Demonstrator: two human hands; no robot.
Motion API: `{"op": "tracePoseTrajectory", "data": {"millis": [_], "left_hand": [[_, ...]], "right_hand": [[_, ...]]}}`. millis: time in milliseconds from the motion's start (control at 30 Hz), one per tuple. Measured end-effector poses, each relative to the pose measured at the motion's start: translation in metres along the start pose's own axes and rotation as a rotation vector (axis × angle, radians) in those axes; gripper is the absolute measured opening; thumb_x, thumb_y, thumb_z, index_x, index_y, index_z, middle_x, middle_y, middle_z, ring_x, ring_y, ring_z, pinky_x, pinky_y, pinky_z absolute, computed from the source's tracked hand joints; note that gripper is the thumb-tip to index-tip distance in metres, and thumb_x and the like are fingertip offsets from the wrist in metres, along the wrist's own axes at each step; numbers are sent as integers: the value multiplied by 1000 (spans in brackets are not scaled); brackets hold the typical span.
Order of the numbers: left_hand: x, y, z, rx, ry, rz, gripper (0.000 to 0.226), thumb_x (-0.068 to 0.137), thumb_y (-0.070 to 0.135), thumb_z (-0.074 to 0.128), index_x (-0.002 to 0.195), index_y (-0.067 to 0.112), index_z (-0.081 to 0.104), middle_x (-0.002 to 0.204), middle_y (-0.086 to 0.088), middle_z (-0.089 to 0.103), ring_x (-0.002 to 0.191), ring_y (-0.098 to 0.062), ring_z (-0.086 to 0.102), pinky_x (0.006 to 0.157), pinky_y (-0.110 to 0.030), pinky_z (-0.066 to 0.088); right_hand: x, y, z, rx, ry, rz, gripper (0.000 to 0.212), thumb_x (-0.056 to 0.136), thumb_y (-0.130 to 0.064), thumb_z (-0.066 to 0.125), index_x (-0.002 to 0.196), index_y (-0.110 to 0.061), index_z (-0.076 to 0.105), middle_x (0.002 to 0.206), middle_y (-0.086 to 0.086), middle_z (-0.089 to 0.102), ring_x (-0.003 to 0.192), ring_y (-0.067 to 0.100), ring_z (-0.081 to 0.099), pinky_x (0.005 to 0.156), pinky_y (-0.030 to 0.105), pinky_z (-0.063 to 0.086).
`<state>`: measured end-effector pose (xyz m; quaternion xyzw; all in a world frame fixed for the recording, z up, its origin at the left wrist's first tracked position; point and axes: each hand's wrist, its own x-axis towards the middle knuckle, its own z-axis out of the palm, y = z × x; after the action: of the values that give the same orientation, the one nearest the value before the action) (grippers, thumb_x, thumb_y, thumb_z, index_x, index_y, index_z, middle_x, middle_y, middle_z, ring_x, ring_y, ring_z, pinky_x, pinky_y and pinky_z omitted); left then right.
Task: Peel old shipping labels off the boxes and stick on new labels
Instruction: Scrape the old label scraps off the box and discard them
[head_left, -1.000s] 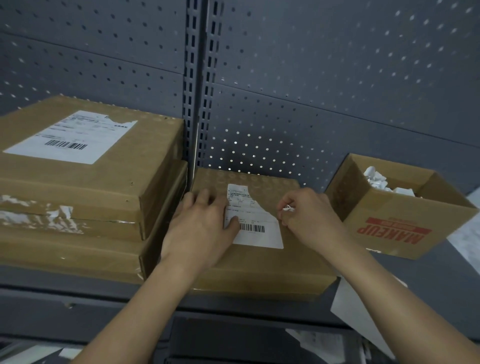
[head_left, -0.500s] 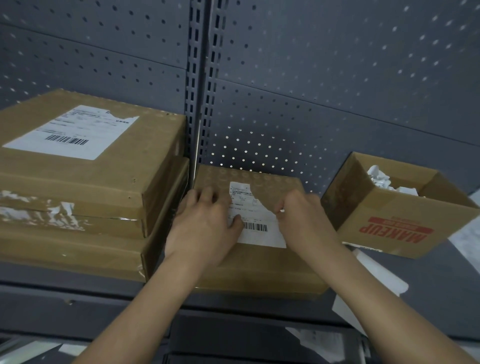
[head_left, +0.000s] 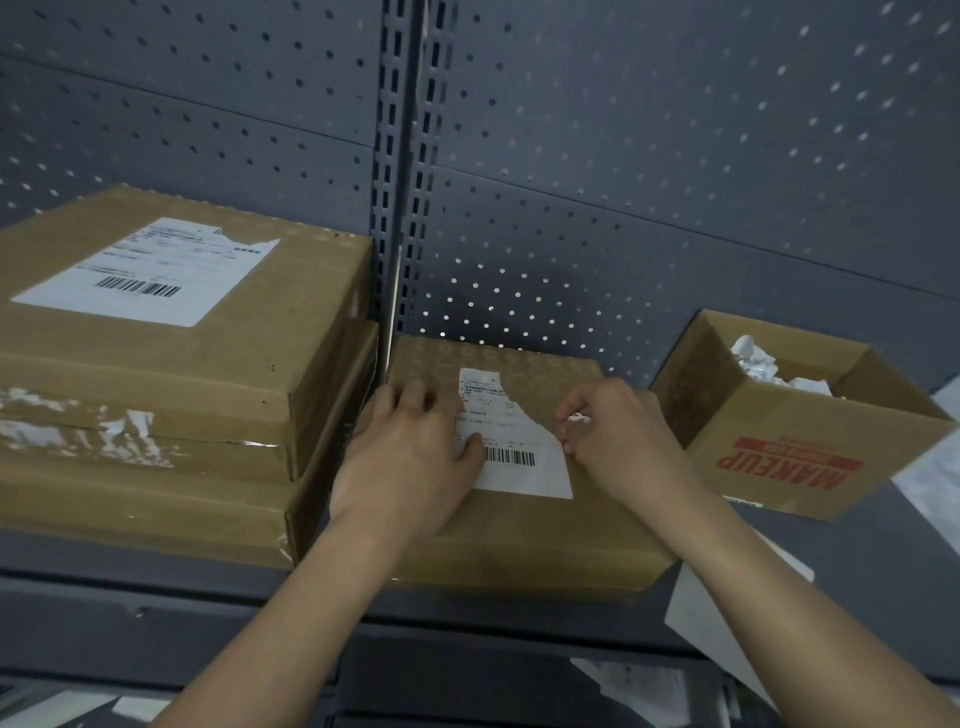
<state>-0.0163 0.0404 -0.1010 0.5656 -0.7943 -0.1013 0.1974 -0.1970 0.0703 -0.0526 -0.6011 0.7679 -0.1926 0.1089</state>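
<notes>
Label (head_left: 519, 467): torn, on our flat box (head_left: 519, 535), mid-shelf.
Left hand (head_left: 410, 457): fingers together, pressing its left edge.
Right hand (head_left: 618, 436): we pinch a white scrap (head_left: 577, 418) at its torn edge.
Around: stacked boxes (head_left: 156, 374) left, MAKEUP carton (head_left: 810, 452) right.

My left hand (head_left: 410, 457) lies flat, fingers straight, thumb spread to the right. My right hand (head_left: 618, 436) is curled, fingers pinching a label scrap (head_left: 577, 418); both forearms reach forward.
</notes>
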Motion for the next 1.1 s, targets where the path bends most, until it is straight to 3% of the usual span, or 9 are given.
{"op": "tracePoseTrajectory", "data": {"millis": [133, 300, 433, 533, 667, 767, 833, 1000, 1100], "left_hand": [[0, 0, 0, 1, 4, 7, 49, 95, 53, 40, 137, 27, 47, 138, 4, 42, 129, -21, 32, 103, -38, 41], [-1, 1, 1, 19, 7, 7, 50, 96, 53, 40, 138, 26, 46, 137, 2, 43, 129, -23, 34, 104, -37, 40], [0, 2, 1, 36, -4, 4, 50, 96, 53, 39, 138, 26, 46, 139, 1, 42, 130, -24, 33, 106, -38, 38], [-1, 1, 1, 35, -7, 1, 50, 96, 53, 40, 138, 26, 46, 138, 1, 42, 130, -25, 34, 105, -39, 39], [0, 1, 1, 33, -5, 13, 49, 96, 53, 39, 137, 26, 46, 137, 1, 43, 128, -24, 34, 105, -38, 38], [0, 0, 1, 15, 1, 16, 48, 96, 53, 40, 136, 27, 47, 136, 2, 43, 128, -23, 33, 103, -37, 39], [1, -1, 1, 9, -4, 17, 48, 96, 53, 40, 136, 27, 47, 137, 3, 42, 128, -22, 33, 101, -37, 40], [1, 0, 0, 13, -9, 11, 48, 96, 53, 40, 135, 28, 46, 137, 3, 41, 128, -22, 33, 98, -36, 42], [1, 0, 0, 8, -9, 4, 48, 95, 54, 41, 135, 27, 47, 136, 3, 42, 127, -22, 34, 98, -36, 42]], "right_hand": [[-5, -6, 3, -98, 45, -16, 19, 99, -9, 53, 110, -11, 68, 109, 5, 55, 110, 21, 49, 77, 25, 39], [-6, -12, 14, -191, 118, -13, 17, 92, 5, 49, 90, 0, 65, 92, 12, 60, 82, 25, 58, 74, 46, 57], [-9, -14, 19, -239, 122, -29, 14, 95, 1, 49, 88, -5, 60, 76, 2, 44, 76, 20, 52, 70, 43, 57], [-9, -14, 18, -277, 100, -35, 15, 94, 4, 50, 86, -4, 61, 74, 2, 44, 72, 19, 52, 68, 43, 57], [-4, -11, 12, -218, 56, -32, 15, 93, 4, 49, 91, 0, 64, 83, 5, 50, 81, 23, 55, 72, 41, 55], [-4, -4, 5, -130, 9, -46, 18, 96, -6, 52, 97, -13, 69, 97, 2, 59, 87, 13, 56, 70, 30, 51], [-1, 4, -2, -49, 15, -12, 22, 92, -3, 53, 94, -19, 69, 95, -1, 65, 95, 13, 60, 78, 32, 54], [2, 12, -14, 22, -67, 29, 18, 93, -6, 57, 96, -19, 70, 82, 1, 69, 76, 13, 67, 80, 38, 59], [3, 10, -14, -76, -125, -28, 12, 96, -18, 60, 96, -22, 72, 91, -1, 66, 85, 15, 65, 79, 34, 56]]}}
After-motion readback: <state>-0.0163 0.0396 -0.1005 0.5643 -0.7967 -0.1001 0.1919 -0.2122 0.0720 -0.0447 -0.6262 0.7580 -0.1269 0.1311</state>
